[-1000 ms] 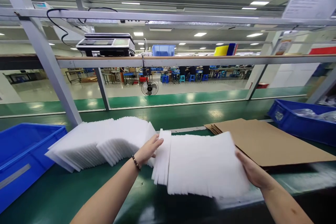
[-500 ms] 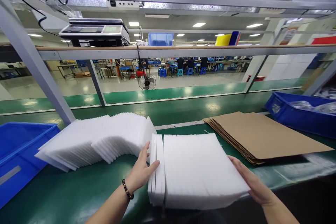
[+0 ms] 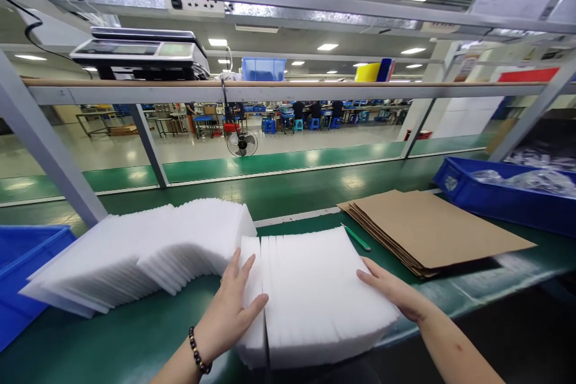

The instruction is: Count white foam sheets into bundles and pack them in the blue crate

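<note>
The rightmost bin (image 3: 479, 197) holds plastic (image 3: 537, 181); left hand (image 3: 230, 306) splays, right hand (image 3: 392, 288) cups foam sheets (image 3: 315, 291).

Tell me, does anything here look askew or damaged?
The left foam stack looks askew: its sheets lean and fan out unevenly. The cardboard doesn't line up at its edges either. I see no clear damage.

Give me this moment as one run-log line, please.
left hand: spread on front foam sheets, left end | right hand: against their right side | nearby: green tool, cardboard stack
</note>
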The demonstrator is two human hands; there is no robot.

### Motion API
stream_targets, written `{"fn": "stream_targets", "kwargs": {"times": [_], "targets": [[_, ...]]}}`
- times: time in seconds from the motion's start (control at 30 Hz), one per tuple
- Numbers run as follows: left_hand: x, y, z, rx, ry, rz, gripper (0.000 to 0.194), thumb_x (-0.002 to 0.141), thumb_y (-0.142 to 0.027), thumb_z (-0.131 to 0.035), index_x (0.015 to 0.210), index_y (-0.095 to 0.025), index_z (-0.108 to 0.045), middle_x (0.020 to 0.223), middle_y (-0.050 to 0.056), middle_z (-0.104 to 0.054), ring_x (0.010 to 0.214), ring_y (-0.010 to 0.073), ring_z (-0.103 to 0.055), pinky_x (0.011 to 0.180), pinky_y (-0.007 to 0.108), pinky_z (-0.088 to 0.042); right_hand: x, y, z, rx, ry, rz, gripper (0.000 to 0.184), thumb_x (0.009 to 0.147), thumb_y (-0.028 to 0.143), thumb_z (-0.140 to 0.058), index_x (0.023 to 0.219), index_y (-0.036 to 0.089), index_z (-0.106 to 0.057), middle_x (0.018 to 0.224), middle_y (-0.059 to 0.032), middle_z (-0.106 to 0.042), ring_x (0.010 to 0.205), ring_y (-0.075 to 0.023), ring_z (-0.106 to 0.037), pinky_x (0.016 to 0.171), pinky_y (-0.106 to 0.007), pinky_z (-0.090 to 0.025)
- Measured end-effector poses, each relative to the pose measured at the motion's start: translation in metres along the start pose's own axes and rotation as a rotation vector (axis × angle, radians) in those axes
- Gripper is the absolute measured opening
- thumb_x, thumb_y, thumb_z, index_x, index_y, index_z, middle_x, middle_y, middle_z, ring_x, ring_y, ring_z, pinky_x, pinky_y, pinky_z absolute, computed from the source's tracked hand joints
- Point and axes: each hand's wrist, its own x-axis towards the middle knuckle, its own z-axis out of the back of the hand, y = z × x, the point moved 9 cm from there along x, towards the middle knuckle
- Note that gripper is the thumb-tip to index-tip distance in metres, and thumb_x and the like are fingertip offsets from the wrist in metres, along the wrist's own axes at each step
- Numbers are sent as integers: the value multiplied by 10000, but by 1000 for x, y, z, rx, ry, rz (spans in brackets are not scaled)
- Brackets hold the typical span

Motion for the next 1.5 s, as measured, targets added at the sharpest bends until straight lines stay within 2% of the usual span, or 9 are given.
{"fn": "stream_targets", "kwargs": {"times": [0.17, 0.33, 0.5, 0.7, 0.9, 1.1, 1.27, 1.4, 1.5], "targets": [[-8, -50, -5, 131, 72, -344, 614, 771, -543, -480, 1331, -349, -320, 1469, -3, -145, 1341, 312, -6, 1068, 540, 7, -2, -1, 3, 51, 44, 20, 579, 789, 409, -573, 1302, 234, -371, 1239, -58, -525, 1111, -266, -501, 916, -391, -439], [-7, -88, -14, 92, 259, -568, 689, 714, -580, -538, 1326, -336, -336, 1438, 55, -247, 1330, 345, -70, 1051, 561, -12, -5, -7, 3, 147, 54, -2, 528, 797, 401, -564, 1273, 233, -410, 1230, -53, -536, 1086, -249, -525, 914, -370, -442], [11, -134, -9, 73, 296, -794, 752, 659, -609, -577, 1309, -281, -386, 1371, 128, -370, 1292, 389, -202, 1024, 574, -98, -5, -8, 2, 167, 56, -14, 525, 794, 389, -570, 1270, 229, -417, 1200, -66, -558, 1072, -258, -535, 933, -428, -415], [47, -179, -57, 233, 361, -929, 759, 717, -625, -486, 1329, -195, -358, 1378, 165, -345, 1302, 369, -188, 1018, 573, -114, -7, -4, -6, 202, 63, -1, 553, 823, 414, -528, 1305, 211, -347, 1213, -91, -545, 1050, -250, -550, 910, -429, -429], [46, -182, -109, 301, 561, -962, 815, 738, -668, -390, 1381, -198, -216, 1457, 135, -156, 1332, 315, -100, 1040, 558, -47, -6, -4, -15, 260, 93, 17, 492, 840, 441, -485, 1249, 176, -415, 1209, -109, -543, 1033, -253, -560, 891, -412, -443], [46, -183, -108, 310, 554, -959, 795, 752, -702, -293, 1358, -187, -276, 1434, 156, -229, 1326, 303, -144, 1046, 538, -100, -4, -15, 6, 212, 8, 12, 574, 828, 481, -471, 1288, 145, -395, 1140, -126, -590, 937, -252, -604, 837, -393, -469], [47, -185, -110, 316, 513, -981, 789, 753, -706, -282, 1347, -187, -293, 1420, 162, -261, 1314, 310, -188, 1039, 542, -137, -5, -5, 41, -98, -183, 110, 696, 798, 435, -503, 1389, 297, -160, 1281, -44, -483, 1013, -220, -564, 847, -364, -461], [49, -186, -111, 305, 508, -980, 777, 753, -704, -290, 1335, -190, -312, 1421, 155, -265, 1306, 309, -214, 1037, 536, -164, -5, 9, 41, -442, -209, 135, 443, 812, 471, -419, 1124, 191, -564, 1215, -67, -520, 1119, -233, -472, 951, -343, -374], [50, -186, -112, 292, 508, -978, 794, 751, -702, -304, 1340, -169, -298, 1421, 160, -262, 1306, 307, -215, 1041, 531, -168, -4, 14, 35, -506, -199, 139, 495, 753, 554, -487, 1027, 162, -617, 1135, -91, -556, 1102, -263, -470, 982, -368, -328]]}}
